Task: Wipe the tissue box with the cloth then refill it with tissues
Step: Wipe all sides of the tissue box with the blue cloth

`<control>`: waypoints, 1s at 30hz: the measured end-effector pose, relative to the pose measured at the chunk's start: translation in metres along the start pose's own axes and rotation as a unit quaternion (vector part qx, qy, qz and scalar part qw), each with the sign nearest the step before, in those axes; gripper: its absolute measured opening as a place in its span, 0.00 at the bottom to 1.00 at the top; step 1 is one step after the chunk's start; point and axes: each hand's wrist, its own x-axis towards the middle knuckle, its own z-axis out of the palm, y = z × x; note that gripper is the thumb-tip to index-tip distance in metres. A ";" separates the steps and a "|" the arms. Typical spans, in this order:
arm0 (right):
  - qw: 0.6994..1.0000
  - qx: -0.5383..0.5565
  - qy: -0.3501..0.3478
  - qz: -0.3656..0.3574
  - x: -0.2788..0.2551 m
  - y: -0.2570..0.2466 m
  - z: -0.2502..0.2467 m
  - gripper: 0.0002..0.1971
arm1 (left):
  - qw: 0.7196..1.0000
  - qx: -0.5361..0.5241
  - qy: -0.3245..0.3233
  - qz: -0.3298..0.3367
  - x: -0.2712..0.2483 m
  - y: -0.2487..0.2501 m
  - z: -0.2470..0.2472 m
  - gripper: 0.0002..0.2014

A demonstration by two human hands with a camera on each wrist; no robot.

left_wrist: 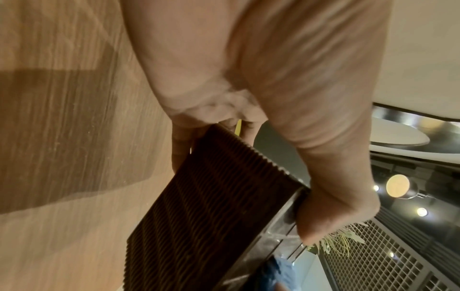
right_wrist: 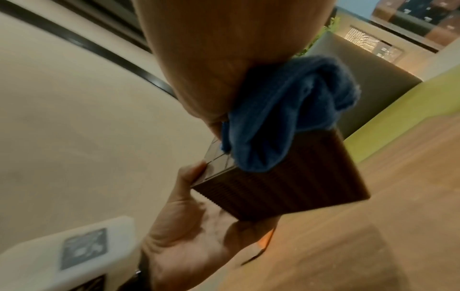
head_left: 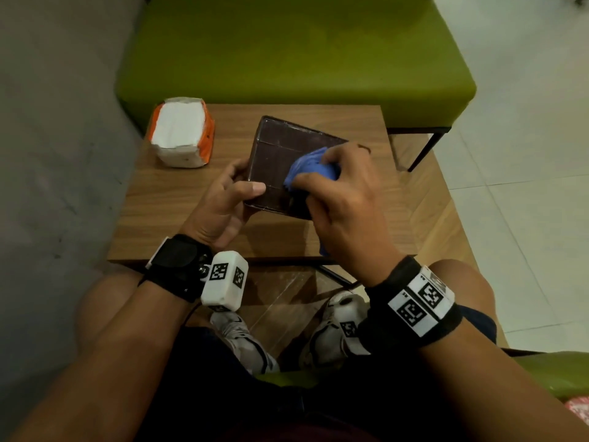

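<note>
A dark brown tissue box (head_left: 280,154) with ribbed sides (left_wrist: 211,206) (right_wrist: 286,185) is held tilted over the wooden table (head_left: 178,199). My left hand (head_left: 229,193) grips its near left edge, thumb on the top face and fingers curled under. My right hand (head_left: 344,199) clutches a bunched blue cloth (head_left: 309,169) (right_wrist: 281,110) and presses it on the box's top face near the right side. A pack of white tissues (head_left: 180,132) in an orange and white wrapper lies at the table's back left corner.
A green upholstered bench (head_left: 299,52) stands just behind the table. A grey wall runs along the left. My knees and white shoes (head_left: 331,330) are below the table's near edge, over a wood and tile floor.
</note>
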 end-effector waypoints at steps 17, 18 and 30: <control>0.998 -0.007 0.029 0.059 0.008 -0.001 -0.006 0.13 | 1.000 0.011 0.021 -0.006 0.003 -0.002 0.004 0.45; 0.999 -0.015 -0.007 0.030 0.000 -0.005 -0.003 0.12 | 1.000 0.007 0.028 -0.004 0.003 -0.001 0.003 0.45; 0.998 -0.032 -0.051 0.017 -0.022 -0.012 -0.002 0.18 | 0.998 0.015 0.044 -0.034 0.004 -0.006 0.004 0.44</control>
